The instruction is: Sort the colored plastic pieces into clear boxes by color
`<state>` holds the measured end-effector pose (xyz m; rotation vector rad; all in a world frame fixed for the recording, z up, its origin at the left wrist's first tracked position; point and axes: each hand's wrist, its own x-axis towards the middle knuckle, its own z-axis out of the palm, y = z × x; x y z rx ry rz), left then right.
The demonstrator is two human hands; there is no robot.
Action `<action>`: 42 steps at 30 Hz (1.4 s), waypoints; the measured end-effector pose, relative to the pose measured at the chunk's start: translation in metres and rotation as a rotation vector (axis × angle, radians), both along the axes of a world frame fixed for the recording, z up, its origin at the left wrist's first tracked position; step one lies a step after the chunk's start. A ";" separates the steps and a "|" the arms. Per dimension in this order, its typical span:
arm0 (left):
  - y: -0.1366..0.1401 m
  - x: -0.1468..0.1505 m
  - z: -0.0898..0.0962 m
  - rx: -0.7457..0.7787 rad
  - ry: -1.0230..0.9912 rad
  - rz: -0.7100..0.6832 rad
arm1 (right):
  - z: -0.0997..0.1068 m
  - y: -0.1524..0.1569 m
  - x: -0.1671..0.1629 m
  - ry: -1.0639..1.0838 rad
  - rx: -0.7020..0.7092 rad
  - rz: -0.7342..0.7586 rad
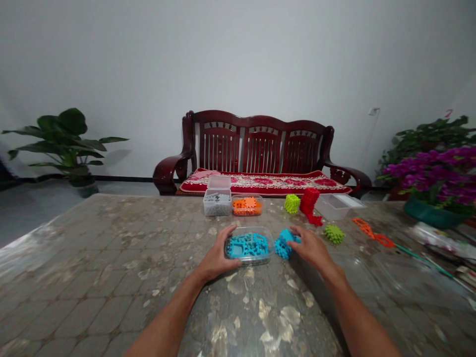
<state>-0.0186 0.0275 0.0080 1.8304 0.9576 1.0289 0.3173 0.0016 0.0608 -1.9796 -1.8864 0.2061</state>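
Note:
My left hand wraps round the left end of a clear plastic box, its thumb at the near side and its fingers at the far side. Loose blue interlocking toy pieces fill the box. Just right of the box, my right hand grips a built cluster of blue interlocking blocks between thumb and fingers. That cluster is on or just above the table; I cannot tell which. My right fingers hide part of it.
Behind stand a box of grey pieces and a box of orange pieces. Green block, red block stack, another green block and a clear container lie right. Clear lids and a flowerpot are further right.

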 end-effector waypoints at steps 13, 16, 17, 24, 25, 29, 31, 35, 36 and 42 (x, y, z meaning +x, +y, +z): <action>0.000 0.001 0.000 -0.006 0.014 0.000 | -0.002 -0.011 -0.011 -0.151 -0.002 0.004; -0.001 0.001 0.002 -0.013 0.009 0.004 | 0.001 -0.013 -0.025 -0.191 -0.050 0.054; -0.001 0.001 0.002 -0.015 0.008 0.006 | 0.001 -0.013 -0.028 -0.201 -0.057 0.058; -0.003 0.001 0.003 -0.021 -0.001 0.007 | 0.003 -0.012 -0.024 -0.133 0.048 0.020; -0.003 0.001 0.003 -0.021 -0.002 0.006 | 0.006 -0.012 -0.025 -0.103 0.073 0.023; -0.002 0.001 0.002 -0.013 -0.009 0.000 | 0.024 -0.010 -0.039 0.024 0.136 0.177; -0.002 0.001 0.001 -0.001 -0.008 0.000 | 0.032 -0.009 -0.049 0.044 0.126 0.310; -0.001 0.002 0.001 0.008 0.004 -0.005 | 0.040 -0.003 -0.064 0.025 0.064 0.468; -0.002 0.002 0.001 0.007 0.006 -0.006 | 0.041 -0.001 -0.065 0.019 0.038 0.493; -0.002 0.002 0.000 0.014 0.006 -0.001 | 0.037 0.006 -0.060 0.037 -0.054 0.548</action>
